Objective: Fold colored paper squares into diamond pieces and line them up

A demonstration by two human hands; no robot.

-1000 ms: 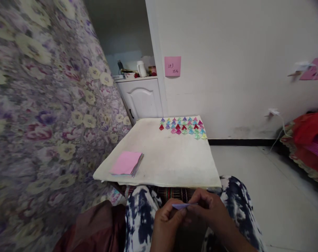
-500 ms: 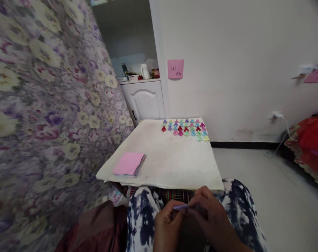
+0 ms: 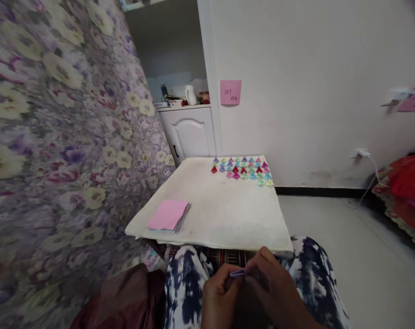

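Above my lap, in front of the table's near edge, a small folded piece of purple paper (image 3: 238, 273) is pinched between both hands. My left hand (image 3: 219, 292) grips its left part between thumb and fingers. My right hand (image 3: 272, 285) closes on its right end, and the fingers hide that part. A stack of square paper sheets (image 3: 168, 214), pink on top, lies at the table's near left. Several small folded paper pieces (image 3: 243, 170) in many colours stand in rows at the far right of the table.
The table (image 3: 214, 201) has a cream cover. To the left hangs a floral curtain (image 3: 73, 160). Behind stands a white cabinet (image 3: 191, 130) with a white jug (image 3: 191, 95) on it. A pink note (image 3: 230, 92) is stuck to the wall. A dark red cloth (image 3: 132, 292) lies beside my leg.
The view has shifted slightly, so the scene sits a little lower. Both hands still pinch the purple paper, which has turned only slightly.
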